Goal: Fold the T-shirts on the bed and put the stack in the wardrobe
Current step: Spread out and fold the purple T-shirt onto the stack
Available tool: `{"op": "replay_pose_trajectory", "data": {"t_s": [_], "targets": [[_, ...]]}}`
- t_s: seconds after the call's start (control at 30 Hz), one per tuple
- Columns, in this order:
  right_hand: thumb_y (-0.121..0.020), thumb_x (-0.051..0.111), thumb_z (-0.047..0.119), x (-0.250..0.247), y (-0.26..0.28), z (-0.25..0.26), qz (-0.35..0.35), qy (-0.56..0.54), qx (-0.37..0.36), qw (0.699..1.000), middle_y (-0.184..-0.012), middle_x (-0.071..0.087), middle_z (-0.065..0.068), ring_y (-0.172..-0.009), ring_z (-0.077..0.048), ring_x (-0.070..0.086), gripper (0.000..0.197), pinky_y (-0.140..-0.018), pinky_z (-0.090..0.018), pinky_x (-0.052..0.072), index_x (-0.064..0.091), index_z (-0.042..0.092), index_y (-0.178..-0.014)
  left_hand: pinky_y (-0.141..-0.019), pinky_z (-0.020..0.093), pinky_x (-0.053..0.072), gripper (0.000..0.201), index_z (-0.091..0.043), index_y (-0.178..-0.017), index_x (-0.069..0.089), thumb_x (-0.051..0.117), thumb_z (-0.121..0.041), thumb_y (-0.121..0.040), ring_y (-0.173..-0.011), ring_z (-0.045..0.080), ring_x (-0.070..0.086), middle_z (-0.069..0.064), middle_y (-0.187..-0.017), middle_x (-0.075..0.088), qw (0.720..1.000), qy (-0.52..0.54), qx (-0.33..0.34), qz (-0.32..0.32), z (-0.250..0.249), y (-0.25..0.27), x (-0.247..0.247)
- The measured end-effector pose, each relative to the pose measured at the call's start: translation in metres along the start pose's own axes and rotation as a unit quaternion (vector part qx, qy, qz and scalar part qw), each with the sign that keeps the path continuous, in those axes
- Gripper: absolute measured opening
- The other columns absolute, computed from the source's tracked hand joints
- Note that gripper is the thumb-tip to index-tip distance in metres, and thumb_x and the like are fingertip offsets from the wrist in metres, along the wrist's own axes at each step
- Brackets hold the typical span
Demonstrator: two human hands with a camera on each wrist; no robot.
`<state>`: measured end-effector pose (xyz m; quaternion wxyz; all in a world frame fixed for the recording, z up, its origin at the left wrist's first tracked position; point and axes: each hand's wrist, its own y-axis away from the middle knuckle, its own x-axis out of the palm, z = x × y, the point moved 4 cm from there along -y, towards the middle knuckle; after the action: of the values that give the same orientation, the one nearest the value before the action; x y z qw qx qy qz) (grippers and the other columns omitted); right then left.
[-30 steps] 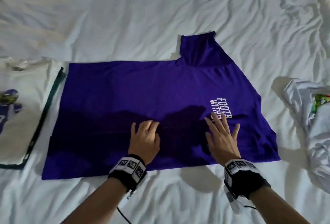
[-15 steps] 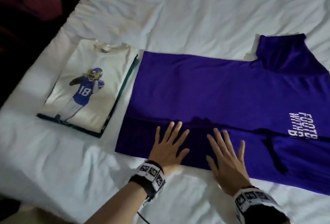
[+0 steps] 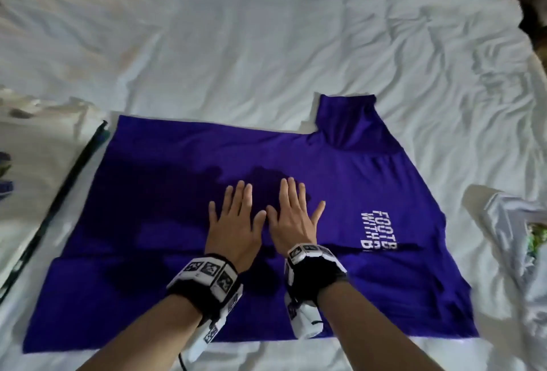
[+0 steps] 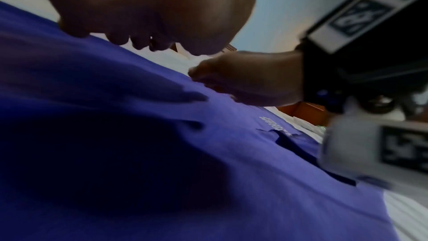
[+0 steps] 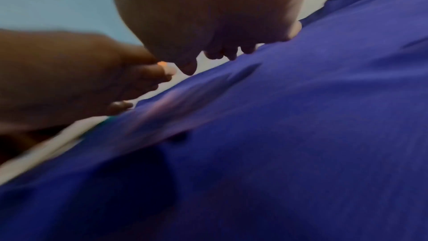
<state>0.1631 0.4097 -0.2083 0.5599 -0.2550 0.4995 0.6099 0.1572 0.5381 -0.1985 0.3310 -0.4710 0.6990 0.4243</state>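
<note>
While both hands press the purple T-shirt mid-panel, fingers straight, bare sheet beyond.

hands on shirt, folded stack left

Bare forearms; each wrist wears a black band ringed with white black-patterned marker tiles.

- The folded white T-shirt to my left is cut off by the head view's edge, and motion blur smears its print.
- The crumpled white T-shirt to my right runs off the frame.
- Both wrist views are blurred; the purple T-shirt fills them, its lettering unreadable there.
- A fold swallows the last line of that lettering.
</note>
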Motion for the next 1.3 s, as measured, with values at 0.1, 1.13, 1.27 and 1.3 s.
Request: {"op": "replay_pose_trajectory", "data": {"t_s": [0.1, 1.13, 1.27, 1.3], "targets": [[-0.1, 0.03, 0.047, -0.028, -0.03, -0.087, -0.018, 0.041, 0.057, 0.997, -0.162, -0.006, 0.009, -0.149, -0.013, -0.009, 0.064, -0.112, -0.063, -0.01, 0.002, 0.026, -0.155, -0.119, 0.048, -0.002, 0.085, -0.02, -0.155, -0.005, -0.014, -0.054, -0.078, -0.15, 0.015, -0.011, -0.006, -0.163, -0.012, 0.994, -0.082, 0.048, 0.059, -0.037, -0.028, 0.032], [-0.093, 0.051, 0.011, -0.159, -0.268, -0.092, -0.024, 0.332, -0.029, 0.943, -0.137, 0.05, -0.01, -0.138, -0.028, 0.033, 0.062, -0.112, -0.068, -0.004, 0.023, 0.006, -0.148, -0.113, 0.067, 0.006, 0.072, -0.027, -0.152, 0.015, 0.058, -0.025, -0.094, -0.148, 0.025, 0.009, -0.001, -0.158, 0.02, 0.977, -0.203, 0.039, -0.048, -0.029, -0.181, -0.027], [-0.093, 0.047, 0.008, -0.174, -0.24, -0.107, -0.053, 0.369, -0.019, 0.928, -0.117, 0.061, -0.005, -0.125, -0.028, 0.047, 0.028, -0.115, -0.062, 0.004, 0.058, 0.012, -0.118, -0.114, 0.065, 0.008, 0.048, -0.025, -0.136, 0.044, 0.061, -0.026, -0.091, -0.131, 0.023, 0.038, 0.0, -0.134, 0.046, 0.969, -0.238, 0.037, -0.06, -0.039, -0.176, -0.033], [-0.091, 0.048, 0.006, -0.176, -0.228, -0.113, -0.073, 0.367, -0.028, 0.927, -0.112, 0.062, -0.005, -0.12, -0.029, 0.05, 0.026, -0.113, -0.06, 0.011, 0.061, 0.013, -0.113, -0.114, 0.064, 0.01, 0.038, -0.022, -0.126, 0.054, 0.064, -0.025, -0.089, -0.124, 0.025, 0.045, 0.001, -0.125, 0.052, 0.969, -0.234, 0.042, -0.073, -0.04, -0.173, -0.035]]}}
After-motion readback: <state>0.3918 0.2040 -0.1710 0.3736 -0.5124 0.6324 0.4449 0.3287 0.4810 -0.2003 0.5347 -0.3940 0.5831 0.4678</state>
